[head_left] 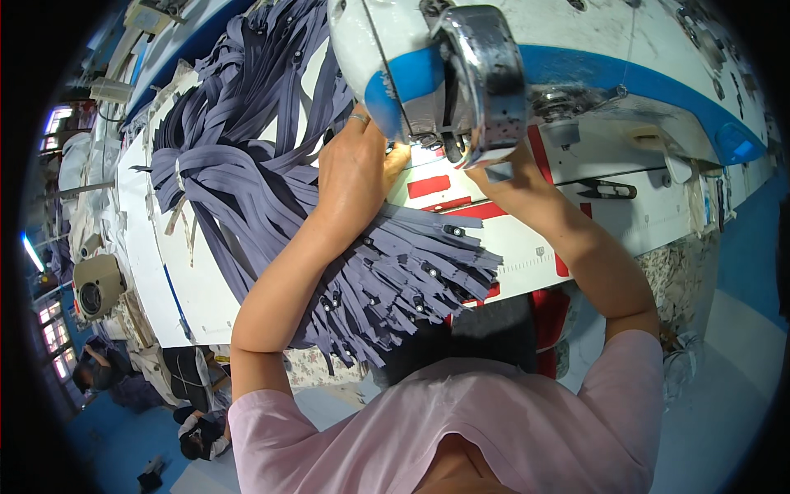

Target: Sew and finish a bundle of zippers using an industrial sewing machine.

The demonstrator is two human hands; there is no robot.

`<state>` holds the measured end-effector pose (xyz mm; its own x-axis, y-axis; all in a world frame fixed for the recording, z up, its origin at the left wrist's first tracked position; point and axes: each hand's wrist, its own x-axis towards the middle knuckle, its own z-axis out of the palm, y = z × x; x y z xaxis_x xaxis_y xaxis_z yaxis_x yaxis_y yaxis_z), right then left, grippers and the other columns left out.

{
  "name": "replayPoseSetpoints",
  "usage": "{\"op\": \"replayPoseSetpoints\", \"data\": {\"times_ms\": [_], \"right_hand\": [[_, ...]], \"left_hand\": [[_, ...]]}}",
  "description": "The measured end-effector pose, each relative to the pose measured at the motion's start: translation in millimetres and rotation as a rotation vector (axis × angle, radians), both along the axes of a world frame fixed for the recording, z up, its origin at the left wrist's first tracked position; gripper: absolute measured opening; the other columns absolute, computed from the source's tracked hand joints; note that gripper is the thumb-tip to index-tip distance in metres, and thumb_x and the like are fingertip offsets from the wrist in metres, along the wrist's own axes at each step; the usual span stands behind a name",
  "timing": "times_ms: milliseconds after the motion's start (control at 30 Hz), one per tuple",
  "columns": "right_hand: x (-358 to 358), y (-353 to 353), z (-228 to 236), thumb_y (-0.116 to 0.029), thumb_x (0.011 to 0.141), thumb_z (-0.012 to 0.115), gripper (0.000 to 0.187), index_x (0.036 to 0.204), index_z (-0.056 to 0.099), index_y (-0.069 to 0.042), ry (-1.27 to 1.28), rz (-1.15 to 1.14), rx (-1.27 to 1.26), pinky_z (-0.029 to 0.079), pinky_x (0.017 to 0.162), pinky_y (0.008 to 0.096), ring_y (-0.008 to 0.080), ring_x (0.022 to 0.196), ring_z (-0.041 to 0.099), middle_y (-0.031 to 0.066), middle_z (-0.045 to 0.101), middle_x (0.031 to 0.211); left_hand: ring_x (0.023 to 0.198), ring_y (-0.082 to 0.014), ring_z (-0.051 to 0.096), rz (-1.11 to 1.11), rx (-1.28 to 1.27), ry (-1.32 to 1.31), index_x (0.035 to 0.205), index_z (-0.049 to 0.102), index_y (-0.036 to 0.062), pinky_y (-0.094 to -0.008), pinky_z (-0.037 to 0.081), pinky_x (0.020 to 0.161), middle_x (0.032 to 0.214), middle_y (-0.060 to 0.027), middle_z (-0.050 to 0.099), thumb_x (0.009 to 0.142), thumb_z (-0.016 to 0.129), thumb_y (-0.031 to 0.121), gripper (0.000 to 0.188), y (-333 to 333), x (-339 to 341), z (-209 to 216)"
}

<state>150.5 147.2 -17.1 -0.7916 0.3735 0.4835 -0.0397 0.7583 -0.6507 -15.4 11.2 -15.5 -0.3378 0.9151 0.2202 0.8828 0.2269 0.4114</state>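
Note:
A white and blue sewing machine (592,70) stands over the worktable, with a shiny metal guard (485,74) at its needle end. My left hand (354,169), a ring on one finger, is left of the needle area with its fingers bent and pinched together; what they grip is hidden. My right hand (506,177) reaches in from the right under the machine head, its fingers mostly covered by the metal guard. A large bundle of grey-purple zippers (239,185) with dark sliders lies beside and under my left forearm, the loose ends spread toward me.
Black thread snips (609,189) lie on the white table (510,272) right of my right wrist. Red strips mark the table near the needle. Patterned fabric (679,272) hangs at the right. Other people (202,432) sit at the far lower left, near a beige fan-like unit (97,286).

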Motion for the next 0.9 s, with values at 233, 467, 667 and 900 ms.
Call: {"op": "replayPoseSetpoints", "data": {"times_ms": [233,467,667,900], "right_hand": [[2.5,-0.7,7.9,0.004,0.079,0.056,0.022,0.098,0.065,-0.003,-0.025,-0.043,0.045,0.046,0.083,0.0503,0.0399,0.09,0.063,0.0196,0.069,0.091],[-1.0,1.6,31.4,-0.009,0.085,0.065,0.024,0.109,0.064,-0.007,-0.347,-0.006,-0.004,0.046,0.09,0.0434,0.0319,0.101,0.062,0.0157,0.066,0.106],[8.6,9.7,-12.6,-0.012,0.088,0.063,0.019,0.107,0.064,-0.007,-0.156,-0.01,0.103,0.045,0.092,0.0422,0.0308,0.102,0.06,0.015,0.066,0.104],[6.7,0.0,1.3,-0.01,0.085,0.058,0.01,0.093,0.062,-0.004,0.007,0.036,-0.088,0.043,0.084,0.0453,0.0356,0.091,0.055,0.0148,0.061,0.088]], "left_hand": [[0.082,-0.0395,0.065,-0.002,-0.003,0.06,0.104,0.058,-0.0022,-0.0466,0.053,0.066,0.097,-0.0207,0.062,0.078,0.077,0.013,0.036,1.0,-0.6,-2.0],[0.081,-0.0393,0.065,-0.001,-0.009,0.04,0.102,0.058,-0.0018,-0.0468,0.052,0.066,0.095,-0.0207,0.062,0.078,0.076,0.013,0.033,-0.6,0.9,1.1],[0.08,-0.0378,0.065,0.01,0.007,0.076,0.101,0.059,-0.0019,-0.0459,0.052,0.065,0.098,-0.0193,0.062,0.079,0.075,0.014,0.032,1.4,2.7,-1.2],[0.08,-0.0345,0.064,-0.009,0.041,-0.063,0.101,0.065,0.0019,-0.0432,0.051,0.066,0.103,-0.0155,0.062,0.079,0.072,0.011,0.025,0.0,0.3,8.1]]}}
